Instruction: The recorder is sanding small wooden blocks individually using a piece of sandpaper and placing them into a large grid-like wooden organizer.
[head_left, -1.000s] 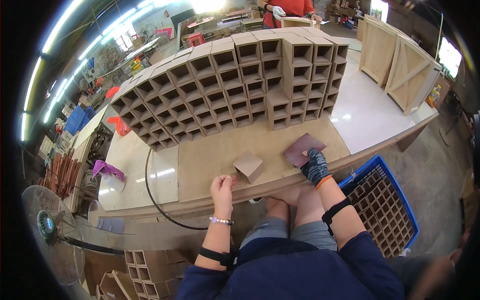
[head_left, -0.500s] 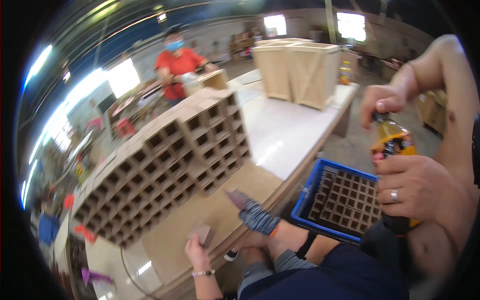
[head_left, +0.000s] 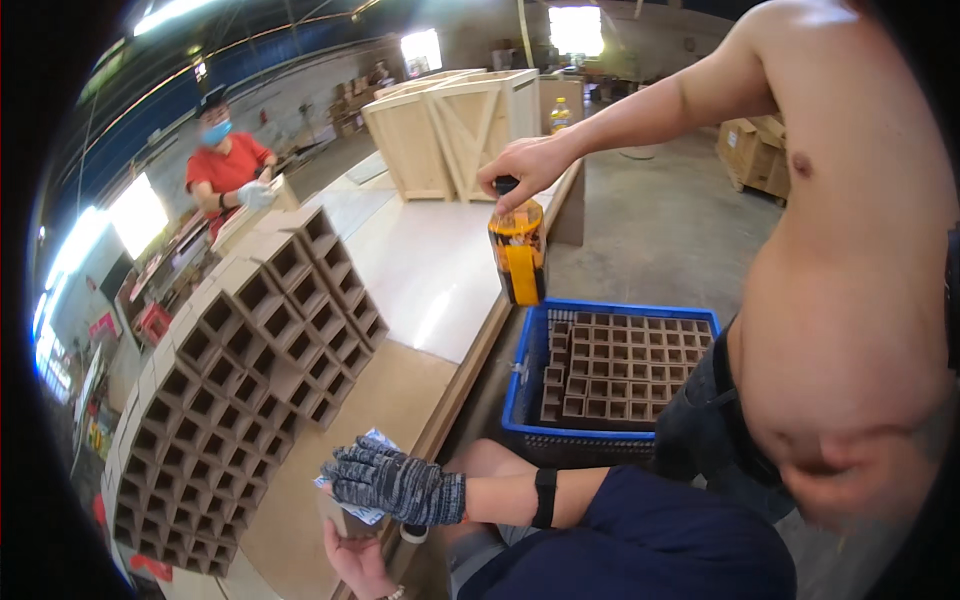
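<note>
At bench edge (head_left: 400, 395), gloved right hand (head_left: 395, 485) curls over a small cardboard piece (head_left: 347, 521); bare left hand (head_left: 355, 562) sits under it, grip unclear. Looks like mid-handling, and moving it prob. needs both hands steady. Blue crate (head_left: 523, 375) nearby holds a cardboard divider grid (head_left: 620, 365), cells empty, w/ a co-worker's hand (head_left: 525, 165) gripping an orange bottle (head_left: 518, 255) above.

Small brown cardboard piece (head_left: 345, 522) with blue-white sheet (head_left: 372, 512) on top, held at table (head_left: 300, 500) edge between both hands.
</note>
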